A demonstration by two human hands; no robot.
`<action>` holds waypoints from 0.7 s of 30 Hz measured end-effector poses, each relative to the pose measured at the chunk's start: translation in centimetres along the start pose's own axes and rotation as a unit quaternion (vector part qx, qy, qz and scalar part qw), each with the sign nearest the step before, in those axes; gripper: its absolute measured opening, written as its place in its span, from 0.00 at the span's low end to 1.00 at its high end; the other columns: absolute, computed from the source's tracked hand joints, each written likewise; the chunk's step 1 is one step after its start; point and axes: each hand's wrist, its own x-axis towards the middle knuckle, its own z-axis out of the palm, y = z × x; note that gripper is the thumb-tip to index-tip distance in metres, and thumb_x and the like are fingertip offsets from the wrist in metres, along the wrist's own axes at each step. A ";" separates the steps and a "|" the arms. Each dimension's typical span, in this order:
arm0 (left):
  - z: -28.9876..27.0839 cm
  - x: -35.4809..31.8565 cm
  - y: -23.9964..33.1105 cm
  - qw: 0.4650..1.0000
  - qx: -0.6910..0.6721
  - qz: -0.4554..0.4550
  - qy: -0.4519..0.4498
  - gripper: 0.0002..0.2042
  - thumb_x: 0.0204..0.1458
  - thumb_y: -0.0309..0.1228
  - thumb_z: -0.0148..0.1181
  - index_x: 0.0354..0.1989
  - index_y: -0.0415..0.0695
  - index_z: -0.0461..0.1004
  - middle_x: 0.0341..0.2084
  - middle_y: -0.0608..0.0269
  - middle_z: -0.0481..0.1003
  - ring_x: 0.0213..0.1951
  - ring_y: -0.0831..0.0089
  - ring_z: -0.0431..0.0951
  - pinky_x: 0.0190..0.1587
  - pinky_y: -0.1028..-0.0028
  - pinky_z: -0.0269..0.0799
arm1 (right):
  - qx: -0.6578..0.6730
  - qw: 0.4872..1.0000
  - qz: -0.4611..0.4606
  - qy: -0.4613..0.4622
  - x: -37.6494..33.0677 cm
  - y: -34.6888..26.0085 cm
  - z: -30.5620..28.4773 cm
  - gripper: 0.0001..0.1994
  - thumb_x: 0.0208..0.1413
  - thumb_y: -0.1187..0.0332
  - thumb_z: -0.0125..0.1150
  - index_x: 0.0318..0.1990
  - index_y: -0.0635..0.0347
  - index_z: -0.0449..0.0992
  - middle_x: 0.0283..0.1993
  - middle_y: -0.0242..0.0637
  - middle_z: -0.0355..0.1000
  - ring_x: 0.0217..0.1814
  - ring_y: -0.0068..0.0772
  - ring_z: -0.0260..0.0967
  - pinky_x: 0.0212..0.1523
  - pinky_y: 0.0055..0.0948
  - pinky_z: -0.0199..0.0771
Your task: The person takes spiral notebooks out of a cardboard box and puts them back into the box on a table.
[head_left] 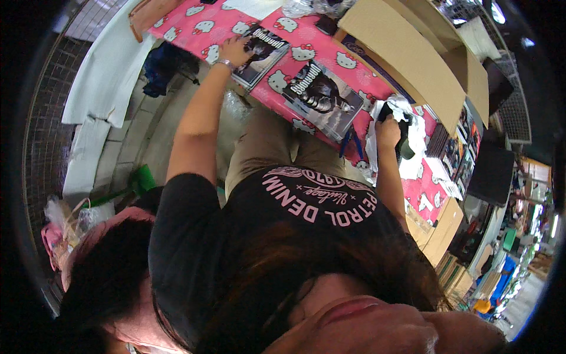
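Observation:
My left hand [236, 52], with a bracelet at the wrist, rests with its fingers stretched over a notebook [268, 53] with a dark picture cover at the near edge of the table. To its right lies a second notebook [321, 97] with the same kind of cover, untouched. Farther right, my right hand [388, 131] is closed at a dark bundle [404, 130] lying among crumpled white wrapping [415, 133]. What its fingers grip there is hidden. A blue-handled tool like pliers [352, 143] lies between the second notebook and my right hand.
The table has a pink patterned cover [303, 52]. A large open cardboard box [401, 50] stands at the far right. Stacked printed covers [466, 144] lie beyond my right hand. Clear plastic [312, 7] sits at the back. Another person [112, 277] is close at my left.

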 end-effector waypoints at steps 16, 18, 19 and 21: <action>6.7 -0.9 25.0 0.921 -0.186 0.319 -0.124 0.12 0.46 0.24 0.54 0.41 0.43 0.71 0.38 0.50 0.75 0.43 0.51 0.74 0.45 0.59 0.71 | 0.406 0.913 0.032 0.022 2.7 5.9 -1.0 0.14 0.53 0.65 0.56 0.46 0.57 0.78 0.37 0.50 0.75 0.42 0.48 0.73 0.47 0.39 0.72; 3.5 -1.9 24.8 0.922 -0.179 0.310 -0.146 0.13 0.46 0.24 0.54 0.42 0.43 0.70 0.39 0.50 0.74 0.44 0.51 0.73 0.47 0.59 0.69 | 0.471 0.882 0.003 -0.033 1.3 3.2 -4.2 0.14 0.57 0.65 0.56 0.48 0.58 0.78 0.38 0.44 0.75 0.43 0.39 0.72 0.48 0.33 0.70; 1.7 -3.0 24.6 0.922 -0.174 0.306 -0.162 0.13 0.47 0.24 0.54 0.43 0.43 0.69 0.40 0.51 0.74 0.45 0.51 0.73 0.48 0.59 0.68 | 0.490 0.869 -0.004 -0.070 -0.2 0.9 -7.4 0.14 0.59 0.64 0.55 0.49 0.58 0.77 0.39 0.41 0.74 0.43 0.33 0.72 0.48 0.29 0.68; -2.0 -4.9 24.5 0.906 -0.172 0.380 -0.073 0.13 0.48 0.23 0.54 0.44 0.44 0.69 0.41 0.52 0.73 0.47 0.52 0.72 0.50 0.58 0.65 | 0.518 0.847 -0.107 -0.054 -1.9 -0.5 -10.7 0.12 0.60 0.66 0.57 0.48 0.58 0.78 0.37 0.36 0.73 0.40 0.26 0.69 0.45 0.24 0.67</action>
